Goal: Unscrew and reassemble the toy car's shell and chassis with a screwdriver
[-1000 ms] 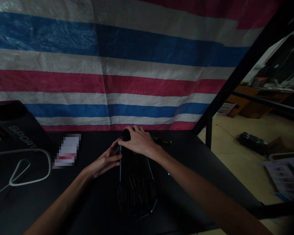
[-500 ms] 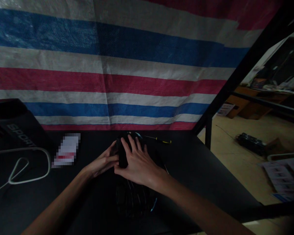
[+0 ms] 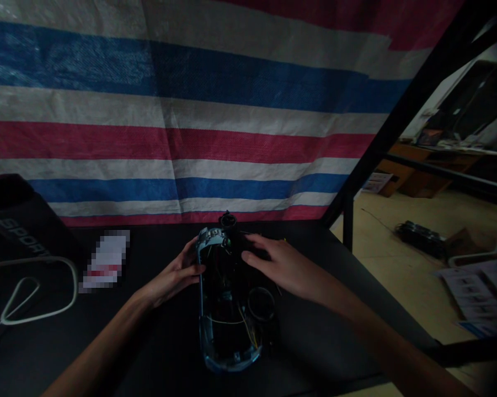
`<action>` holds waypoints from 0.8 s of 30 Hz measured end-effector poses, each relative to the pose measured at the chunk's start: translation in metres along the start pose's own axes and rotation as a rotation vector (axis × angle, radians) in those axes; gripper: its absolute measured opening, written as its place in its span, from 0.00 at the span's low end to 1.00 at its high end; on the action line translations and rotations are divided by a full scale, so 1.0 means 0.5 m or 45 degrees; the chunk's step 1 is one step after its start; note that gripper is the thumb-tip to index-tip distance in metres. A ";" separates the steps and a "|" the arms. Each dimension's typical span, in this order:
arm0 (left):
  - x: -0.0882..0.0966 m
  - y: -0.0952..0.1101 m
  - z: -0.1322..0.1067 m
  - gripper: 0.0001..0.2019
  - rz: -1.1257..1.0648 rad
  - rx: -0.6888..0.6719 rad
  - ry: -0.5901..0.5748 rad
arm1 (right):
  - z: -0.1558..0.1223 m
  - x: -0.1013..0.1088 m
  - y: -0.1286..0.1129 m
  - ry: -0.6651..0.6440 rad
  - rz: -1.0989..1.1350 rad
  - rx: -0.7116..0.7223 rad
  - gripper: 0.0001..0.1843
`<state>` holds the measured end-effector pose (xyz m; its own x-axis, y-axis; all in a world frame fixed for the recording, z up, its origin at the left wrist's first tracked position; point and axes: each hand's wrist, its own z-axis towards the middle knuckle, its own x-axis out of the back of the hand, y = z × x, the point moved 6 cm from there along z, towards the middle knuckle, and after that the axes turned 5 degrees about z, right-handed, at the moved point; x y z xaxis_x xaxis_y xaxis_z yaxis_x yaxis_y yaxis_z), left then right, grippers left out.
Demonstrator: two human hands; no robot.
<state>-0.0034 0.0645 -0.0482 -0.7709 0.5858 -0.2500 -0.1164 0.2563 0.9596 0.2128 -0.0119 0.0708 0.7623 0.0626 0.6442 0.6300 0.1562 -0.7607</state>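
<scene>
A blue toy car body shell (image 3: 231, 363) lies hollow side up on the dark table, thin wires showing inside. My left hand (image 3: 174, 277) grips its left side, thumb over the rim and fingers around the outside. My right hand (image 3: 287, 267) has its fingers closed on the black chassis (image 3: 248, 278), which is tilted up along the shell's right side. Two wheels show on the chassis: a wheel (image 3: 261, 304) facing me and a smaller-looking one at the far end. Deep shadow hides much of the chassis and the right fingertips.
A black SPORT box (image 3: 28, 231), a white cable (image 3: 72, 286) and a blurred-out white packet (image 3: 106, 262) are on the table's left. A yellow screwdriver tip (image 3: 285, 240) peeks out behind my right hand. Striped sheeting (image 3: 231, 121) hangs behind; a black metal frame (image 3: 347, 220) stands right.
The chassis has swung up and to the right, away from the shell, exposing the hollow inside and the wires. My right hand moved right with it; my left hand stayed at the shell's left side.
</scene>
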 end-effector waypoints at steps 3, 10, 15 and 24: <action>0.000 -0.002 0.001 0.42 -0.002 0.022 0.009 | -0.007 0.018 0.023 -0.020 0.121 0.006 0.21; 0.013 -0.009 0.002 0.43 0.018 0.084 0.068 | 0.001 0.045 0.094 -0.071 0.321 -0.104 0.18; 0.017 -0.016 0.004 0.45 0.011 0.116 0.076 | -0.020 0.052 0.171 0.043 0.564 -0.292 0.19; 0.032 -0.015 0.005 0.42 0.068 0.133 0.067 | -0.039 0.005 0.344 0.263 1.084 -0.618 0.27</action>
<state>-0.0133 0.0740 -0.0598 -0.8066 0.5601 -0.1888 -0.0101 0.3063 0.9519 0.3258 -0.0040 -0.0601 0.9693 -0.2137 -0.1214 -0.1804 -0.2832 -0.9419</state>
